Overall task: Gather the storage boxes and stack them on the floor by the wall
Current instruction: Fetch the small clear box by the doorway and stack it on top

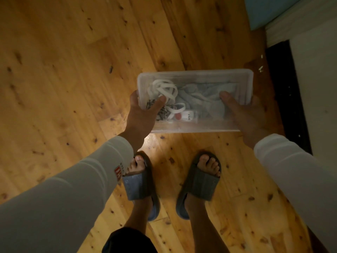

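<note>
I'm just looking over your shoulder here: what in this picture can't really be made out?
- Head view: the clear storage box holds white straps and grey cloth, but its cloudy lid blurs them, and the small label's print is too small to read.
- The fingers of the left hand and right hand under the box are hidden by it.
- The wall is cut off by the right edge, so no stack shows.

A lidded storage box [195, 101] is held above the floor [63, 70], ahead of two feet in slippers [198, 183]. Its left end is gripped by the left hand [142, 115], its right end by the right hand [246, 115]. Straps [164, 90] and cloth [204, 99] are seen inside it. A wall [313, 79] lies to the right.
</note>
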{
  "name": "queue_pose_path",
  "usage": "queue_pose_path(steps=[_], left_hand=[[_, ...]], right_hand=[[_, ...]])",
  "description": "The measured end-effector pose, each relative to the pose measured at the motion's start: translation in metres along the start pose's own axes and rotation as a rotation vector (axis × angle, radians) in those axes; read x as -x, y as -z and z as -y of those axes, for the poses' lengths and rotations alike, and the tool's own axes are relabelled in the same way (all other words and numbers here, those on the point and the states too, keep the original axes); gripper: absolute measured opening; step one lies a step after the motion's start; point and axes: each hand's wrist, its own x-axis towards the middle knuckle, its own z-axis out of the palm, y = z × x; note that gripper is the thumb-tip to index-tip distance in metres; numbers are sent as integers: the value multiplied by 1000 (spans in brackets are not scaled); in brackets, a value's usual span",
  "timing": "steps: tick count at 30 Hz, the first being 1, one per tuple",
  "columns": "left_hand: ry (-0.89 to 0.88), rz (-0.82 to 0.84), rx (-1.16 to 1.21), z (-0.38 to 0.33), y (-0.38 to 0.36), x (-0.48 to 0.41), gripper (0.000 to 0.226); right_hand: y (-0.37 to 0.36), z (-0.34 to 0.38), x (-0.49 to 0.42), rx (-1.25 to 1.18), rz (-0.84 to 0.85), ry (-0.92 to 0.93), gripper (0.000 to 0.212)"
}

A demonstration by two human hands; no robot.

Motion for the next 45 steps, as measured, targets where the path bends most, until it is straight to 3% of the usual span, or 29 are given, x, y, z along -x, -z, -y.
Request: queue_pose_path(steps=[9,18,23,27,32,45], left_hand=[[62,-20,35,-11,7,30,63],[75,-56,41,-60,36,86,66],[8,-45,81,-97,52,122,66],[-72,-39,83,-123,64,154,66],[-117,9,117,-151,88,197,68],[-273,149,-88,-214,137,301,86]], right_hand=[[15,1,26,-3,25,-13,90],[41,48,74,49,38,46,88],[62,77,107,26,51,78,74],[80,96,139,-2,4,95,89],[103,121,190,4,-37,98,92],[161,147,330,-101,-167,35,70]])
